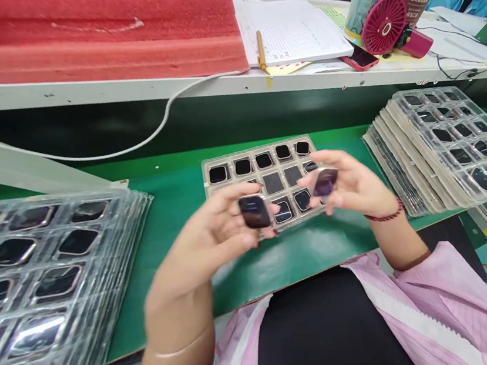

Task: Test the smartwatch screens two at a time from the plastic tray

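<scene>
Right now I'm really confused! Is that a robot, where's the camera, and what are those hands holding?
No robot here, just a person with bare hands. There's one picture, from a camera worn on their head, looking forward and down. The left hand holds a dark, rounded square, and the right hand holds a similar piece; both look a bit blurry. Behind them, a tray with more dark squares lies on a green tabletop. A left stack and a right stack of trays stand either side. Above, a shelf holds red foam, papers and a little fan.
</scene>
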Demonstrator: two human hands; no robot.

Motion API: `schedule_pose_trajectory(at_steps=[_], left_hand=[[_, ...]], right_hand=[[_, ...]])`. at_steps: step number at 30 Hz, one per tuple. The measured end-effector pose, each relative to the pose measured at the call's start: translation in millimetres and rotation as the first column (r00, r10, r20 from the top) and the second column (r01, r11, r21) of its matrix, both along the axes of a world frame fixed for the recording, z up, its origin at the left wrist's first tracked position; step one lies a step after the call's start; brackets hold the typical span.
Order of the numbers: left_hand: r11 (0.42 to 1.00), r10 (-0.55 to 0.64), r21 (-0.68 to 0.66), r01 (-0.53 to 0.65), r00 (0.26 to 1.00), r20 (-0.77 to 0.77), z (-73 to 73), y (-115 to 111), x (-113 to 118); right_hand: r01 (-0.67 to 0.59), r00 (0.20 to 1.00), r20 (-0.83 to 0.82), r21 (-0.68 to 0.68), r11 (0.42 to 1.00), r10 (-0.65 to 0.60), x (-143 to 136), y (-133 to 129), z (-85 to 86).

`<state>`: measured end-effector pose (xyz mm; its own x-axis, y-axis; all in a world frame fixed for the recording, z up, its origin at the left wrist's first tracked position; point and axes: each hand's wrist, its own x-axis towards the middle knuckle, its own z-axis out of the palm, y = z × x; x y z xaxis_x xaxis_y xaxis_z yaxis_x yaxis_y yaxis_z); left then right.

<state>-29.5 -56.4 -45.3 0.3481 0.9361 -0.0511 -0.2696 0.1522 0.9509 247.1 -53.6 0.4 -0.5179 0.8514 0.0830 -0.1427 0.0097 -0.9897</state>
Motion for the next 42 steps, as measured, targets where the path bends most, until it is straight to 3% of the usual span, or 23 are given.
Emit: schedule_pose_trajectory(at_steps=[3, 5, 8, 24, 31, 36, 42], left_hand=[[0.997, -0.072, 0.013, 0.076, 0.983, -0.167, 7.8, 11.4, 14.0], [0.999, -0.034, 0.016, 0.039, 0.967, -0.251, 3.2, 18.4, 24.7], [1.0, 0.001, 0.021, 0.005, 0.959, -0.282, -8.0, 24.4, 32.4], [0.996, 0.088, 0.034, -0.083, 0.969, -0.23, -18.8, 22.3, 35.3], [0.997, 0.082, -0.002, -0.083, 0.98, -0.181, -22.9, 22.7, 32.3], [0.994, 0.007, -0.107, -0.01, 0.999, -0.034, -27.3, 24.6, 28.4], [0.993, -0.081, -0.081, 0.085, 0.995, 0.055, -32.9, 25.0, 28.5]], right_hand=[[0.038, 0.999, 0.033, -0.011, 0.999, -0.037, -14.2, 25.4, -36.4], [0.09, 0.991, 0.097, -0.022, 0.996, -0.087, -17.2, 35.1, -55.2], [0.109, 0.985, 0.139, -0.024, 0.994, -0.105, -16.8, 37.5, -68.3], [0.049, 0.986, 0.16, -0.032, 0.998, -0.043, -17.4, 30.8, -71.4], [0.122, 0.976, 0.176, 0.051, 0.991, -0.129, -20.0, 26.8, -76.3], [0.033, 0.999, 0.006, -0.112, 0.993, -0.032, -12.4, 31.3, -74.8], [-0.052, 0.994, -0.105, -0.261, 0.964, 0.025, -8.0, 36.8, -78.7]])
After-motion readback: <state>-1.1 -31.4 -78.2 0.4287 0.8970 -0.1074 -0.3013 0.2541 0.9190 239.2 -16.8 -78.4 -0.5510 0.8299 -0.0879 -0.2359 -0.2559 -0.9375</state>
